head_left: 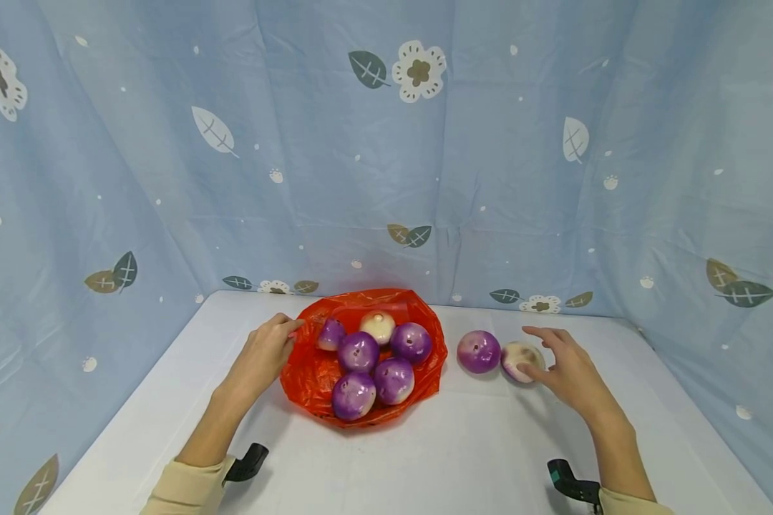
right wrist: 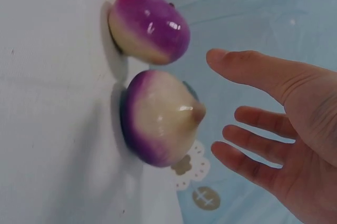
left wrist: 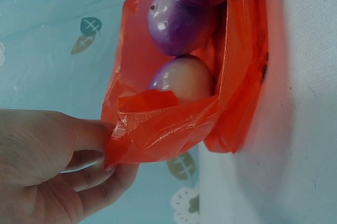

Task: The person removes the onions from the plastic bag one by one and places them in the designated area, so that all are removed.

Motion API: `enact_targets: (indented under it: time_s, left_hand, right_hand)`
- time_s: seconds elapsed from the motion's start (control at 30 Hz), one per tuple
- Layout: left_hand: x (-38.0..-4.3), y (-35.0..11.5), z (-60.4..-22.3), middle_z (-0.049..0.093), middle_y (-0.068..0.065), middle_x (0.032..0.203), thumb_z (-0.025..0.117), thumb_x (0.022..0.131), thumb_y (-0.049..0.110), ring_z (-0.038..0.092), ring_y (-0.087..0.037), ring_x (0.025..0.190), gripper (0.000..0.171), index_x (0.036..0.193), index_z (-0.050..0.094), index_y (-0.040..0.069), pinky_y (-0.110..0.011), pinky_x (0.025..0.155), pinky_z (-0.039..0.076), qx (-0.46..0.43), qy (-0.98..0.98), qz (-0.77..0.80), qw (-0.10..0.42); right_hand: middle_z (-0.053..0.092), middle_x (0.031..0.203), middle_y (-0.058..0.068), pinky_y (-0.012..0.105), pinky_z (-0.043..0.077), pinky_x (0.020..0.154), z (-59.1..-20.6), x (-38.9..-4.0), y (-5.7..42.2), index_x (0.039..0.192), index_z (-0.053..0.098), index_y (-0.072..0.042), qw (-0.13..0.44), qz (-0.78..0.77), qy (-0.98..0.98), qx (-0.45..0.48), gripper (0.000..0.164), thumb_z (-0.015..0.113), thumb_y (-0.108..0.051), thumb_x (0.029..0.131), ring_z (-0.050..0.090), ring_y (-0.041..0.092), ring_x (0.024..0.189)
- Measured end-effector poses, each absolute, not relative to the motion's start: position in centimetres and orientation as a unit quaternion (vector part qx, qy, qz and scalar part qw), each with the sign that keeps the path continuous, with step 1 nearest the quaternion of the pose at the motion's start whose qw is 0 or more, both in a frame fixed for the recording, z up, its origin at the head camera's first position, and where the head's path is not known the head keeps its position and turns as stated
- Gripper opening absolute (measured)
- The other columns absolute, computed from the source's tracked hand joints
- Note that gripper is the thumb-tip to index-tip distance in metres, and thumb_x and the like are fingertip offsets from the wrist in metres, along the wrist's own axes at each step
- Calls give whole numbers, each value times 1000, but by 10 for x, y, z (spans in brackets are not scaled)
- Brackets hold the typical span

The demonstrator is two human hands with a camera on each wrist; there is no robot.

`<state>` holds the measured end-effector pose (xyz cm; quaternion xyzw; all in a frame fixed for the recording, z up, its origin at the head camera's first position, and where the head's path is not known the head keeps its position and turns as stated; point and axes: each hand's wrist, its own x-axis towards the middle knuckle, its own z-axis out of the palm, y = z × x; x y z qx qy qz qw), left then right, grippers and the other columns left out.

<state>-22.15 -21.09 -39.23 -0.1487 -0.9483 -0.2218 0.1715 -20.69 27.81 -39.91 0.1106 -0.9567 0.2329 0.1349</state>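
Note:
My left hand (head_left: 260, 360) pinches the edge of a red plastic bag (left wrist: 174, 134), its thumb and fingers meeting on the rim. The bag (head_left: 304, 372) lies spread wide, with several glossy purple-and-white turnips inside; one (head_left: 378, 327) shows its pale root end upward. To the right of the bag, two turnips sit side by side on the table. One turnip (right wrist: 150, 28) is mostly purple on the side I see. The other turnip (right wrist: 163, 118) has its pale, pointed root end up. Fingers spread and holding nothing, my right hand (head_left: 573, 375) hovers just beside this pale one.
A white-covered table (head_left: 451, 458) carries everything. Behind it and at both sides hangs a blue curtain (head_left: 489, 143) with leaf and flower prints. Black wrist mounts stick out near the left sleeve (head_left: 190, 486) and the right sleeve (head_left: 631, 504).

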Motion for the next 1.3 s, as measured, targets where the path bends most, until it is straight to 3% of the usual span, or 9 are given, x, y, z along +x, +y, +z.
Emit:
enact_targets:
  time_s: [0.23,0.57,1.07,1.3]
  left_hand:
    - [-223,-212,-393,66,-19,103,68,86,-6,70,-31,89,32,118,68,-4,-42,77,61,-155,-947,-218,178]
    - [-223,-212,-393,66,-19,103,67,87,-6,70,-31,90,31,118,68,-4,-42,77,61,-158,-945,-223,180]
    - [-224,-214,-395,66,-18,100,68,85,-7,69,-30,86,32,117,68,-4,-41,75,62,-155,-945,-221,184]
    - [-225,-214,-395,67,-19,98,68,84,-9,70,-31,84,33,116,68,-4,-41,73,62,-158,-944,-220,190]
  right_hand:
    - [52,132,24,57,57,80,-391,-204,267,139,52,-12,132,237,-955,123,65,81,-21,81,57,47,110]
    - [55,132,19,69,48,92,-394,-202,247,137,54,-15,126,239,-951,148,61,80,-18,81,56,46,119]
    - [60,124,15,50,59,85,-400,-203,218,132,59,-11,116,231,-950,174,60,83,-20,78,62,35,111]
    - [60,125,16,51,60,82,-401,-201,211,134,58,-15,112,229,-951,176,64,85,-23,76,63,38,112]
